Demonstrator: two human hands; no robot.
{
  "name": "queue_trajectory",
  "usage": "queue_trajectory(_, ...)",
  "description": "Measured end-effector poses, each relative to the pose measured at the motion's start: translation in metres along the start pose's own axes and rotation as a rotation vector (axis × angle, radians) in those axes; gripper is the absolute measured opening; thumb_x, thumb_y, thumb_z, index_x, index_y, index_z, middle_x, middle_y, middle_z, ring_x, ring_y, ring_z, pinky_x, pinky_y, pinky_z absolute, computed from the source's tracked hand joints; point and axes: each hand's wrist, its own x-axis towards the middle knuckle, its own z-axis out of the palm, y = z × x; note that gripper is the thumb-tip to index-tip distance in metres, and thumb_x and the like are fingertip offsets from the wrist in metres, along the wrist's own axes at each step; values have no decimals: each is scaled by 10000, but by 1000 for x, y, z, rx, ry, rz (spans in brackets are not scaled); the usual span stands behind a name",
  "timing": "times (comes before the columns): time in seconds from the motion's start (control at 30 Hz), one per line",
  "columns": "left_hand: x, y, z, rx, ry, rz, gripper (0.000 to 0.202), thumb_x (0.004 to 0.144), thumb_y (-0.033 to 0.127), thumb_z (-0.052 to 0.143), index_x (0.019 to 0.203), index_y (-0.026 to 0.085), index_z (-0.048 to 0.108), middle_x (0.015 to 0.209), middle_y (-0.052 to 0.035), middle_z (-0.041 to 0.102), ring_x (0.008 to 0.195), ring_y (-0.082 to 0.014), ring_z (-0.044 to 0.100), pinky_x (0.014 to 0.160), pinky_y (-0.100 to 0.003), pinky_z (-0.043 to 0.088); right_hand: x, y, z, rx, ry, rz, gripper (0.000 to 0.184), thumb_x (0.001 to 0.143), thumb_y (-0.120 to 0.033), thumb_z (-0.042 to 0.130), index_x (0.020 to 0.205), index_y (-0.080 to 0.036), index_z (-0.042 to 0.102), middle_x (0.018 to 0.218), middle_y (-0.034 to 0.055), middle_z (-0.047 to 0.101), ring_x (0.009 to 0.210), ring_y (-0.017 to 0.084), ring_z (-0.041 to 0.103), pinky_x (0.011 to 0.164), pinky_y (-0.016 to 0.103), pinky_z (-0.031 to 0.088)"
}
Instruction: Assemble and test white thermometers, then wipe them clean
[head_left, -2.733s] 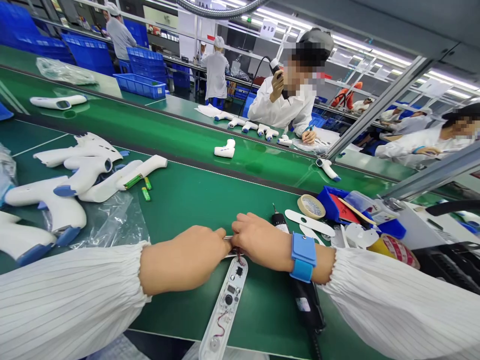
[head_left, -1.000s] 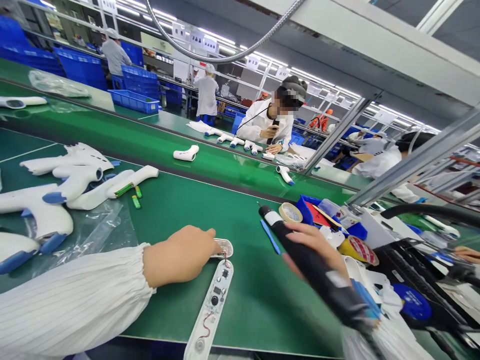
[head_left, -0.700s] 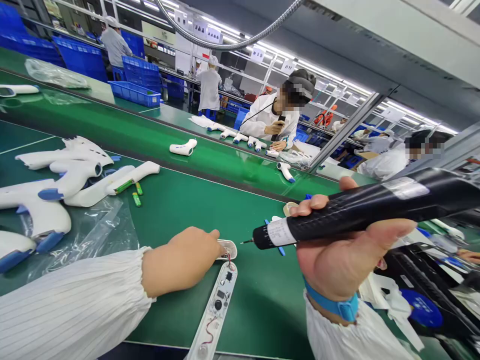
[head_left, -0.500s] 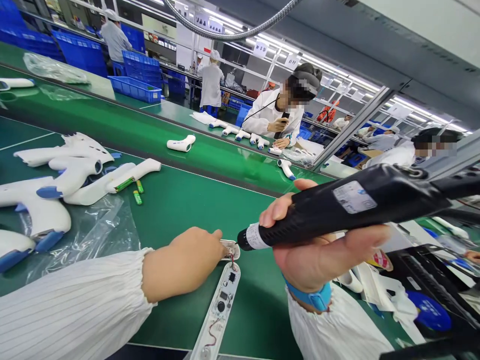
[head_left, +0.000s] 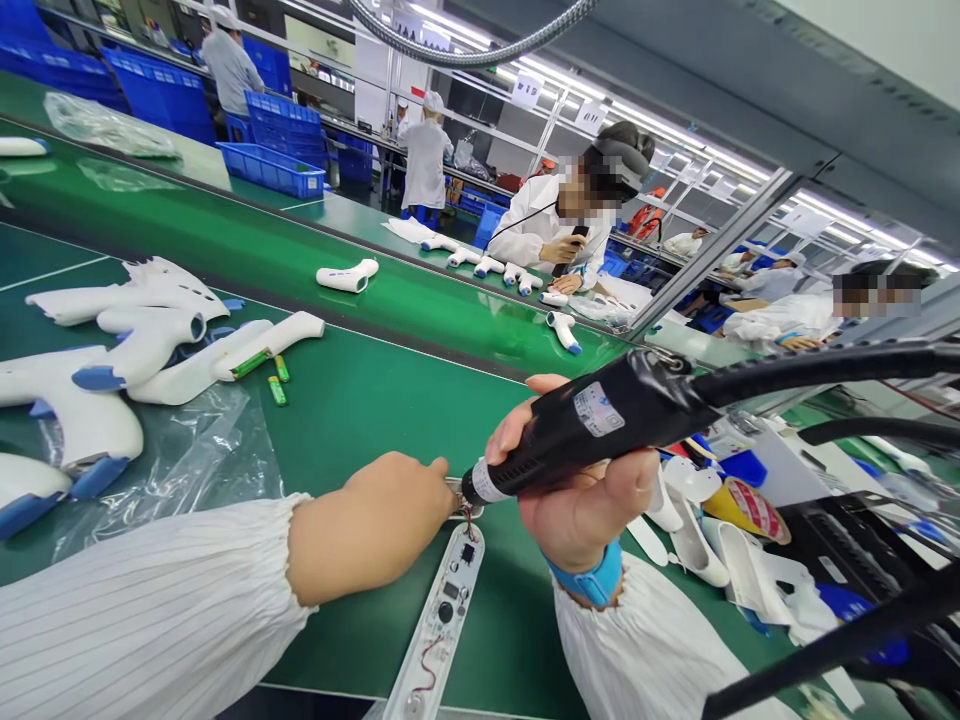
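Note:
Wrapped in my right hand is a black electric screwdriver, tilted with its nose pointing left and down. That nose meets a small white housing piece, whose middle it partly hides. My left hand has its fingers closed on the piece's left side; the fingertips are hidden from view. Red and dark wires run from the small piece to a long white housing half, which lies on the green bench and carries a circuit board with dark parts.
To the left, white and blue thermometer-like housings lie by a clear plastic bag and green batteries. Beyond runs a green conveyor belt with white units on it. A co-worker stands across it. Loose shells lie right.
My right hand has brought the screwdriver left and down, onto the small housing piece. The white units on the belt have shifted left. My left hand stays nearly in place.

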Motion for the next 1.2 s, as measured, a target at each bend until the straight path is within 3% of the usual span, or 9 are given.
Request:
queue_trajectory(0.27,-1,0,1,-1,27,-2,456,707,31,471,1062,276,620,916,-63,647,556,-149,595,538,-260,427,3,4,0,217,-43,-74,576,733,-683,398,1013,-201,544,615,11,559,470,157,495,417,286,386)
queue_trajectory(0.67,-2,1,-3,82,-32,15,580,617,-29,448,1089,274,596,958,-75,646,575,-209,621,479,-284,403,4,10,5,270,-100,-52,579,706,-718,418,891,-185,549,548,-7,542,414,135,468,371,256,381)
queue_trajectory(0.97,-3,-2,2,104,24,47,539,645,-6,411,1070,272,591,913,-67,658,571,-231,625,457,-297,395,4,16,5,327,-153,-35,567,733,-695,415,903,-176,568,570,-2,548,436,121,477,393,242,378)
queue_trajectory(1.2,-3,1,-4,81,-21,-7,510,671,0,402,1057,264,607,964,-89,645,570,-228,625,477,-298,406,4,20,7,349,-137,-42,557,749,-678,408,935,-177,568,578,-5,544,446,120,480,393,238,374)
